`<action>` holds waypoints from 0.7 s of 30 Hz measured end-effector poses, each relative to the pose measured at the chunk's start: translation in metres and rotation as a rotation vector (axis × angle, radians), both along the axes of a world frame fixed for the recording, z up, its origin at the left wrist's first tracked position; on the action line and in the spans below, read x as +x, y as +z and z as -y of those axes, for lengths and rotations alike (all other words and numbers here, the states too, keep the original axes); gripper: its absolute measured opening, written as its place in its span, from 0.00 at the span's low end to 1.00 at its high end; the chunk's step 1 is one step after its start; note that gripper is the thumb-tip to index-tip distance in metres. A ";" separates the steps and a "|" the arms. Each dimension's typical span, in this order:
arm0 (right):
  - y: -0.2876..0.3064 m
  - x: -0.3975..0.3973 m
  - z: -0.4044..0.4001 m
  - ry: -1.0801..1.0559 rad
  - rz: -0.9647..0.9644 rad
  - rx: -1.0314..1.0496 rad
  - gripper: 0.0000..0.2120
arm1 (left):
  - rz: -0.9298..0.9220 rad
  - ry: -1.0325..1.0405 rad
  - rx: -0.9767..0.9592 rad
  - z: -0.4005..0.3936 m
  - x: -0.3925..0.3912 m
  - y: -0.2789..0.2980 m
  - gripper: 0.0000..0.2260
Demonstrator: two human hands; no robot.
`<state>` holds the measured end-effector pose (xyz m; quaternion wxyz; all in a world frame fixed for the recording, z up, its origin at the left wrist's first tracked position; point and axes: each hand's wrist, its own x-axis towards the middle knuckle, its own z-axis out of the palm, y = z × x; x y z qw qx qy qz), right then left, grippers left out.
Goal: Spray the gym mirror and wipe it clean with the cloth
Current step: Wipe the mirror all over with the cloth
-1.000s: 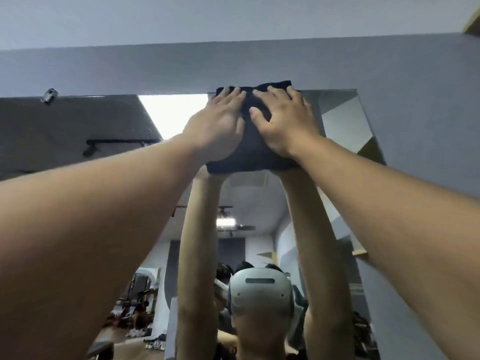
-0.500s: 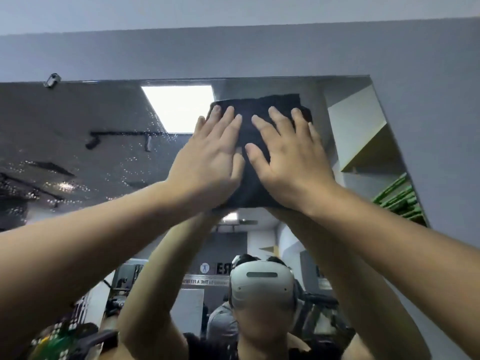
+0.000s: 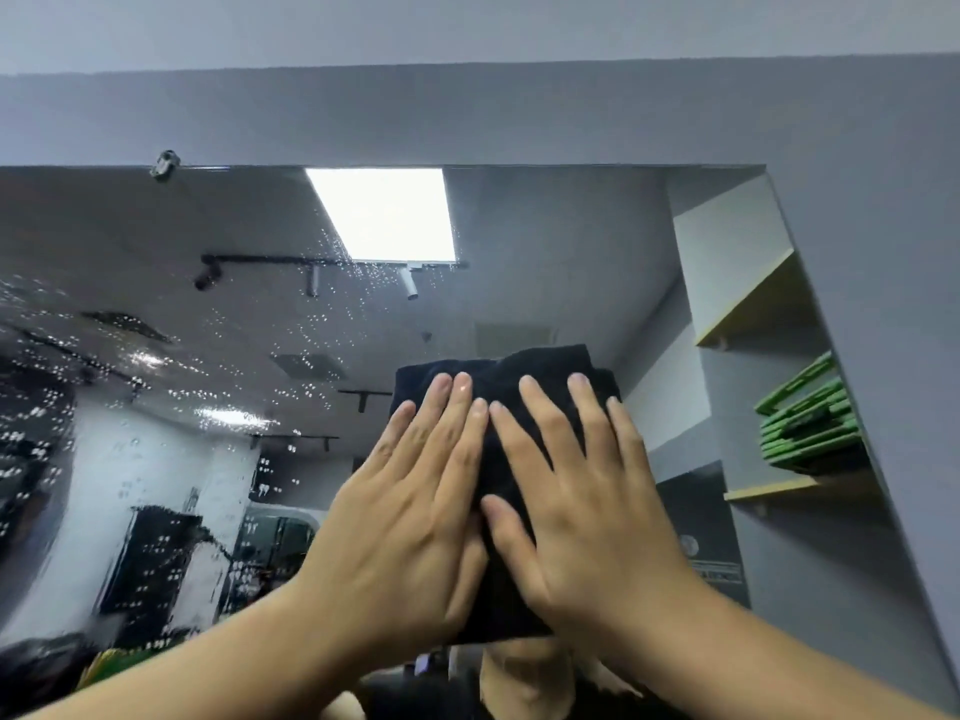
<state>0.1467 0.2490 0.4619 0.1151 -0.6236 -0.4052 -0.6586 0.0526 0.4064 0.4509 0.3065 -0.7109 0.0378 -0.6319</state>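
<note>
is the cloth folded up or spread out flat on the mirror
Folded. The dark cloth is a compact thick pad with layered edges at its top, pressed to the mirror under the flat left hand and right hand.

The mirror (image 3: 545, 241) is glossy glass beaded with wet droplets at left; the cloth (image 3: 498, 376) is dark, matt, soft fabric.

A single head-worn wide-angle camera looks forward and tilted upward, close to the large wall-mounted glass mirror (image 3: 545, 241), whose top edge and right edge fall inside the frame. Both bare forearms reach in from the bottom, and the grey wall (image 3: 467, 116) fills the top.
</note>
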 end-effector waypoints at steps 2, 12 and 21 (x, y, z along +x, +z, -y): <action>0.030 -0.004 -0.001 0.029 -0.023 -0.003 0.32 | 0.005 0.003 -0.023 -0.003 0.000 0.031 0.35; 0.222 -0.019 -0.033 0.092 -0.084 0.132 0.26 | 0.021 -0.083 -0.209 -0.021 -0.012 0.224 0.34; 0.183 -0.023 -0.037 0.057 -0.068 0.114 0.32 | 0.043 -0.033 -0.174 -0.024 -0.016 0.184 0.34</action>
